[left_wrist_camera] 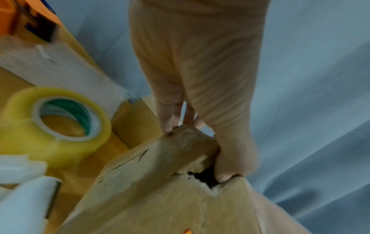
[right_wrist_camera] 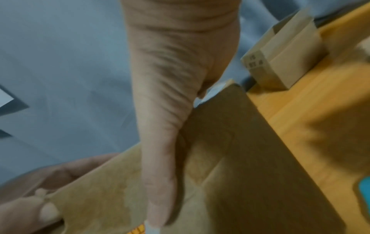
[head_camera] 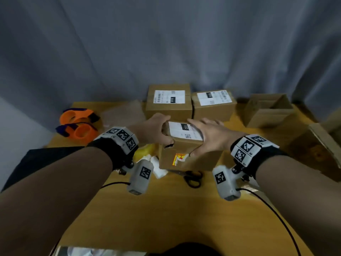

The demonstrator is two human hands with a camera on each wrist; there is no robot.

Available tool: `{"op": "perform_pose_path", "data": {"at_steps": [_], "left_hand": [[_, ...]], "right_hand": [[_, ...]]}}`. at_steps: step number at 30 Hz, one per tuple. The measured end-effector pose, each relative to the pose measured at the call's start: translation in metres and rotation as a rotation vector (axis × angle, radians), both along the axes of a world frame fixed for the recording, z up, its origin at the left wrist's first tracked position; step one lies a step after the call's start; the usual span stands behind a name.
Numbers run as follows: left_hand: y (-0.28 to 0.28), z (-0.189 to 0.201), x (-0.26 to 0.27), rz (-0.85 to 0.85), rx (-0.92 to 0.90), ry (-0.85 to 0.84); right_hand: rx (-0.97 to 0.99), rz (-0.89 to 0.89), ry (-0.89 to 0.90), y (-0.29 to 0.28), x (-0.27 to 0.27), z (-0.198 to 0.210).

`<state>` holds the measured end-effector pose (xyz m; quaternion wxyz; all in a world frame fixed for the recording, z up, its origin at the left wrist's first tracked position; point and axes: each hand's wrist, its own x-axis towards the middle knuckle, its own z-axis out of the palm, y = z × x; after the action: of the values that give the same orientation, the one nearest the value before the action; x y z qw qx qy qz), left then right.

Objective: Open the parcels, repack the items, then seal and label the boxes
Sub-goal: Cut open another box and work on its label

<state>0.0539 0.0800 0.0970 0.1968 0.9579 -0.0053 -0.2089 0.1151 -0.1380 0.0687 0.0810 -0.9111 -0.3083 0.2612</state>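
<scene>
A small cardboard box [head_camera: 184, 156] with a white label [head_camera: 182, 131] on top stands in the middle of the wooden table [head_camera: 166, 209]. Its front is torn, with a ragged hole [left_wrist_camera: 204, 175] near the upper left corner and a ripped yellow and red sticker [head_camera: 178, 158]. My left hand [head_camera: 155, 128] grips the box's left top edge, fingers curled over it and the thumb [left_wrist_camera: 230, 166] hooked in the hole. My right hand [head_camera: 208, 135] lies flat on the right of the top, fingers straight over the label, thumb [right_wrist_camera: 160, 182] straight down the front face of the box [right_wrist_camera: 250, 158].
Two sealed, labelled boxes [head_camera: 168, 102] [head_camera: 214, 104] stand just behind. An open box [head_camera: 267, 111] sits at the back right, more cardboard [head_camera: 321, 150] at the right edge. Orange tape dispensers [head_camera: 79, 124] lie far left, scissors [head_camera: 191, 177] in front, a tape roll [left_wrist_camera: 54, 125] and white padding [head_camera: 156, 167] to the left.
</scene>
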Motion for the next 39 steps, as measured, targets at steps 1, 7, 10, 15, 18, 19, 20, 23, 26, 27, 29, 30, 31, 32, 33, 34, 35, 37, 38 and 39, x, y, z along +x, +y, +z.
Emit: {"op": "perform_pose_path", "data": {"at_steps": [1,7,10,15,18,19,20,23,26,27,29,30,31,32,33,34,35,37,38,39], "left_hand": [[0.009,0.0,-0.007,0.024,-0.007,0.042],[0.06,-0.025,-0.037,0.034,-0.081,0.149],[0.072,-0.03,-0.047,-0.021,-0.077,0.139],[0.069,-0.034,-0.048,-0.075,0.062,0.047],[0.069,-0.035,-0.033,-0.044,0.05,0.028],[0.069,-0.036,-0.027,-0.006,0.006,0.027],[0.069,-0.035,-0.022,0.035,-0.056,0.035],[0.062,-0.038,-0.007,0.129,-0.224,0.091],[0.048,-0.044,0.005,0.224,-0.291,0.127],[0.042,-0.047,0.009,0.25,-0.293,0.109],[0.03,-0.05,0.017,0.249,-0.217,0.045],[0.024,-0.052,0.02,0.225,-0.144,0.015],[0.018,-0.055,0.024,0.192,-0.066,-0.018],[0.013,-0.059,0.027,0.158,-0.005,-0.041],[0.007,-0.064,0.03,0.129,0.025,-0.062],[0.003,-0.067,0.032,0.104,0.033,-0.075],[-0.001,-0.072,0.035,0.078,0.034,-0.09],[-0.005,-0.079,0.04,0.02,0.033,-0.117],[-0.007,-0.081,0.042,-0.007,0.033,-0.125],[-0.007,-0.084,0.043,-0.028,0.031,-0.126]], "right_hand": [[-0.007,0.005,0.005,0.011,-0.008,-0.003],[-0.02,0.018,-0.091,0.062,-0.045,-0.009],[0.002,0.039,-0.16,0.079,-0.054,-0.011],[0.114,0.039,-0.222,0.095,-0.064,-0.016],[0.122,-0.031,-0.293,0.085,-0.063,-0.017],[0.124,-0.081,-0.31,0.079,-0.063,-0.016],[0.147,-0.155,-0.316,0.072,-0.062,-0.014],[0.322,-0.506,-0.22,0.049,-0.057,-0.013],[0.328,-0.749,-0.127,0.025,-0.047,-0.029],[0.271,-0.791,-0.091,0.017,-0.043,-0.037],[0.165,-0.864,0.015,0.002,-0.038,-0.055],[0.118,-0.884,0.064,-0.003,-0.037,-0.066],[0.07,-0.886,0.104,-0.007,-0.037,-0.076],[0.013,-0.884,0.144,-0.01,-0.038,-0.085],[-0.037,-0.889,0.184,-0.012,-0.038,-0.096],[-0.097,-0.882,0.222,-0.014,-0.039,-0.104],[-0.145,-0.863,0.254,-0.016,-0.04,-0.113],[-0.219,-0.809,0.302,-0.021,-0.041,-0.129],[-0.246,-0.772,0.307,-0.022,-0.041,-0.133],[-0.253,-0.754,0.297,-0.022,-0.041,-0.134]]}}
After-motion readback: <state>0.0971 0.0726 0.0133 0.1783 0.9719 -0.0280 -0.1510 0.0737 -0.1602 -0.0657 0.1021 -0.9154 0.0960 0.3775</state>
